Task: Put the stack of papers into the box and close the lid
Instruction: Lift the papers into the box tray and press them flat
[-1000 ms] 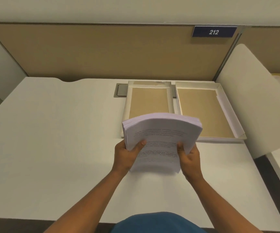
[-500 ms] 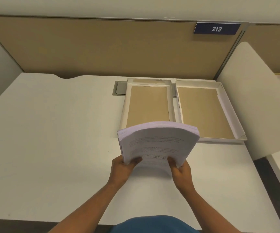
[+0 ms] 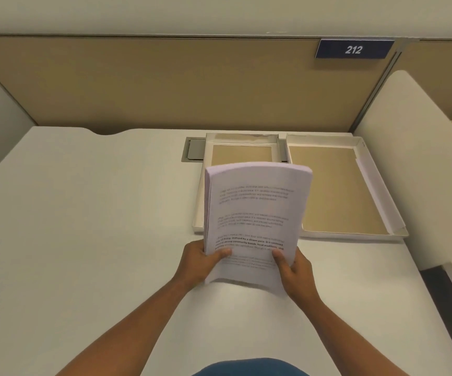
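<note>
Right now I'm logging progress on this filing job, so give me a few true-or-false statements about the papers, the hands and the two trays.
1. Both hands grip the stack of papers at its near end: left hand, right hand. True.
2. The stack already lies flat inside a tray. False: it is held up above the desk, in front of the trays.
3. Two open trays sit side by side at the back of the desk: left tray, right tray. True.
4. The top sheet is blank. False: it carries printed paragraphs.
5. The sign on the partition reads 212. True.
6. The box is closed. False: both trays lie open, showing brown bottoms.
</note>
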The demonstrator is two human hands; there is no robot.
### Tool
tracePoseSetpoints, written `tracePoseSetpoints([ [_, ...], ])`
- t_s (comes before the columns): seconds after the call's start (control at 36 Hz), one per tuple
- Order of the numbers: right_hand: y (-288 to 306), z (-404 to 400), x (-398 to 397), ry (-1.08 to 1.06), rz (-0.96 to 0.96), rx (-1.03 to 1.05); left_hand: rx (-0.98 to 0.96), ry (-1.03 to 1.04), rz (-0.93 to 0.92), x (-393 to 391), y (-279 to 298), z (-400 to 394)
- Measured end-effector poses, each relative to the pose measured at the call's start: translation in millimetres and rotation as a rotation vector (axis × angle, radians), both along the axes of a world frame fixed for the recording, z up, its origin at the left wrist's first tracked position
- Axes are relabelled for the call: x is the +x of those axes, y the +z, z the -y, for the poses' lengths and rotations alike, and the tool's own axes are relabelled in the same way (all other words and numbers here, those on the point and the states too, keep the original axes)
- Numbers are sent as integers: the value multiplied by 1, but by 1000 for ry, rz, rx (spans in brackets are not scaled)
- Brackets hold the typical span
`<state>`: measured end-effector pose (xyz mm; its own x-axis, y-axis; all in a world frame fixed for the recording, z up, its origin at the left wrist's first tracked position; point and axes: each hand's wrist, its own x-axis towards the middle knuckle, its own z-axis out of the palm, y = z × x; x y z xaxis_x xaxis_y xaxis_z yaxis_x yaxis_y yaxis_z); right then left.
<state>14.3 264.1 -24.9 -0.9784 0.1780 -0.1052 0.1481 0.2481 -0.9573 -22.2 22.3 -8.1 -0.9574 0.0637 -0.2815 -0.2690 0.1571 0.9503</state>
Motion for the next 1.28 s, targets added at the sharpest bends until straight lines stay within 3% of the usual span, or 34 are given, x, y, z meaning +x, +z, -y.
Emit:
tracePoseSetpoints([
  [0.22,20,-11,-72,31,8,94,-64,-22,-8,-67,9,-1],
  [0.61,10,-15,-183,26,264,171,-7,3,328,-190,-11,-9],
  [0.86,-6,-9,-228,30,417,134,4,75,390,-222,-34,-11],
  [1.0,-11,-6,-238,29,506,190,-94,98,367,-219,-46,-20],
  [1.28,-2,4,-231,54,514,527,-380,88,220,-206,-43,-24],
])
